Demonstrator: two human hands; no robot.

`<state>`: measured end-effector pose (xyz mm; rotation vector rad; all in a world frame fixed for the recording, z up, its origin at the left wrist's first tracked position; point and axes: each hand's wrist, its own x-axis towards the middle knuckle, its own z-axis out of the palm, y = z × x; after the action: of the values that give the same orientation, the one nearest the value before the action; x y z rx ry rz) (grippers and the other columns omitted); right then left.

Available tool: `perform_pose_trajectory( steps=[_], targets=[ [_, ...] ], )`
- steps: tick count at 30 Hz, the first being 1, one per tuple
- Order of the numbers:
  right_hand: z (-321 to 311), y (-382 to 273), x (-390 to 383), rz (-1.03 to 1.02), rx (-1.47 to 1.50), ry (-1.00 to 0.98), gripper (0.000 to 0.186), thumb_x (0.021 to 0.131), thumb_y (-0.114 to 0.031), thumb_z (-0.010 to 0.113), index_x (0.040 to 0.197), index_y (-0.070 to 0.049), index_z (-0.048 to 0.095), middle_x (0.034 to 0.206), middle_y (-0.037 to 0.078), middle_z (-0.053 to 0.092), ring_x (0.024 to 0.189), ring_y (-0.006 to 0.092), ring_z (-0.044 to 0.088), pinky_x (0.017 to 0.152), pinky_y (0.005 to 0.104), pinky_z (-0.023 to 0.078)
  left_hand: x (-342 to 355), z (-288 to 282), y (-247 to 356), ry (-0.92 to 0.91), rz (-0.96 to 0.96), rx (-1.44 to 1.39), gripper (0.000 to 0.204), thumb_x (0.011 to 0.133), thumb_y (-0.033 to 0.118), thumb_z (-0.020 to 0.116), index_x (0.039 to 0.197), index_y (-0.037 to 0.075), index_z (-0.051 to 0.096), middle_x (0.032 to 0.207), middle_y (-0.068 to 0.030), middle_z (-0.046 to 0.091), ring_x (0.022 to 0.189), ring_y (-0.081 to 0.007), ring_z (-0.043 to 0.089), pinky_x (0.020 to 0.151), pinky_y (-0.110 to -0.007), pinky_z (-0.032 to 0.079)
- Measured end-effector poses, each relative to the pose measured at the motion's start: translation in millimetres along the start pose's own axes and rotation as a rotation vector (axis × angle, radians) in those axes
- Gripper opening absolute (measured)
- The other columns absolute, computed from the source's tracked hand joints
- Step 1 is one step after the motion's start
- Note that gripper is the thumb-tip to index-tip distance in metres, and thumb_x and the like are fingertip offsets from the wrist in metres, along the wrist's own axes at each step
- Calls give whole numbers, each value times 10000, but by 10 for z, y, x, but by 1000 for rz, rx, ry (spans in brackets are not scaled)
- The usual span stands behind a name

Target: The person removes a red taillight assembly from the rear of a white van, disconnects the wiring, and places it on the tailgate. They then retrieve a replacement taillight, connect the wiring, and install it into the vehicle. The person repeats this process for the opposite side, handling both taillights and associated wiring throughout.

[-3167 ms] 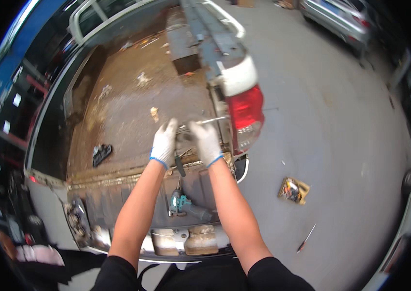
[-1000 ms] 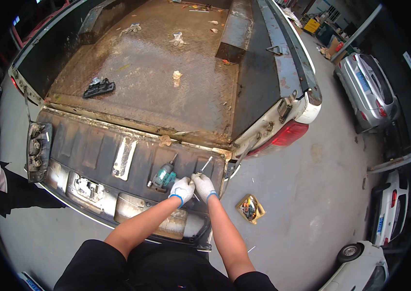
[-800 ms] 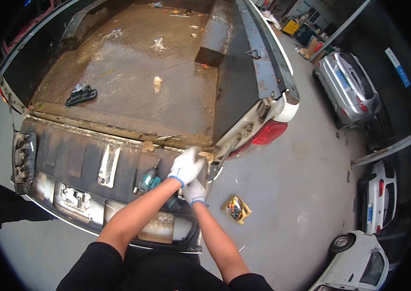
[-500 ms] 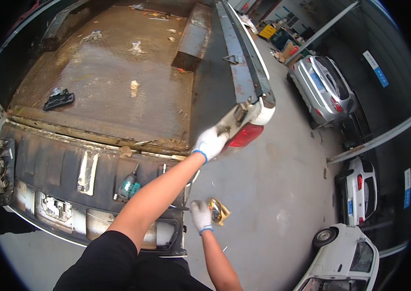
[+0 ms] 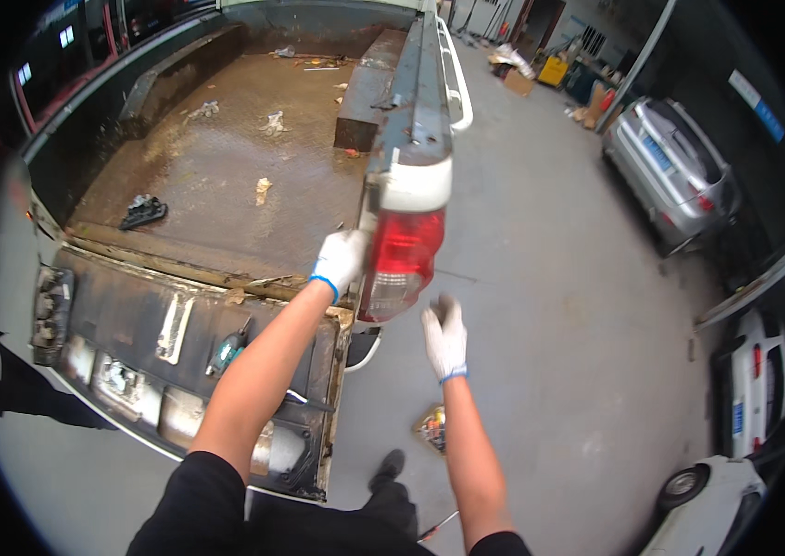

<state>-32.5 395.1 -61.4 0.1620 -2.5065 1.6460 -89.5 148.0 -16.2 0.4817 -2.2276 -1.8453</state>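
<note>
My left hand (image 5: 341, 260), in a white glove with a blue cuff, grips the inner edge of the pickup's rear corner post (image 5: 369, 199). Its fingertips are hidden behind that edge. Mounted on the post, right beside the hand, is a red and clear tail light (image 5: 405, 255). Below and right of the lamp, my gloved right hand (image 5: 446, 341) is raised with nothing visible in it. Its fingers stretch upward, somewhat blurred, apart from the lamp. A tool with a dark handle (image 5: 307, 399) lies on the lowered tailgate (image 5: 212, 320).
A teal power drill (image 5: 228, 349) and another lamp unit (image 5: 52, 315) rest on the tailgate. Debris lies in the rusty bed (image 5: 216, 176). A container of small parts (image 5: 430, 429) is on the floor. Another person's dark-trousered leg (image 5: 36, 394) is at left; parked cars (image 5: 666, 171) stand at right.
My view has shifted toward the truck's outer side, showing more of the tail light. My right hand has risen from beside the dark-handled tool toward the lamp. My left hand stays at the corner post.
</note>
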Motion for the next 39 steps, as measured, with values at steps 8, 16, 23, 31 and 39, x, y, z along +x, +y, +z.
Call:
perform_pose_trajectory(
  steps=[8, 16, 23, 31, 39],
  targets=[
    [-144, -456, 639, -53, 102, -370, 922, 820, -329, 768, 1534, 31, 308, 1447, 274, 517, 1319, 375, 550, 1101, 403, 448, -494, -742, -650, 319, -79, 62, 366, 915, 350, 568, 781, 15, 630, 638, -62, 573, 483, -164, 510, 474, -366, 421],
    [-283, -121, 647, 42, 223, -506, 778, 913, -278, 690, 1535, 18, 329, 1458, 231, 520, 1309, 313, 555, 1027, 387, 488, -1953, -783, -1754, 538, -569, -213, 169, 916, 178, 644, 975, 27, 691, 700, -55, 635, 483, -124, 526, 405, -289, 386],
    [-294, 359, 451, 351, 237, -540, 600, 1006, -252, 599, 1480, 48, 383, 1324, 169, 580, 997, 211, 652, 779, 350, 574, -720, -524, -1912, 577, -362, 6, 286, 889, 264, 665, 991, 1, 715, 842, -133, 712, 712, -222, 665, 645, -354, 529],
    [-786, 598, 751, 543, 143, -492, 574, 986, -263, 617, 1414, 78, 441, 1226, 188, 627, 925, 268, 690, 760, 376, 596, 986, -31, -1978, 359, -373, 192, 560, 828, 456, 638, 1152, 1, 686, 1226, -273, 657, 1152, -437, 623, 999, -482, 491],
    [-384, 245, 1242, 402, 296, -439, 498, 1032, -383, 550, 1365, -13, 520, 1234, 132, 638, 980, 233, 681, 806, 398, 590, 1136, 72, -1724, 477, -152, 117, 446, 946, 321, 551, 1249, 9, 651, 1142, -212, 709, 1066, -332, 676, 935, -424, 517]
  ],
)
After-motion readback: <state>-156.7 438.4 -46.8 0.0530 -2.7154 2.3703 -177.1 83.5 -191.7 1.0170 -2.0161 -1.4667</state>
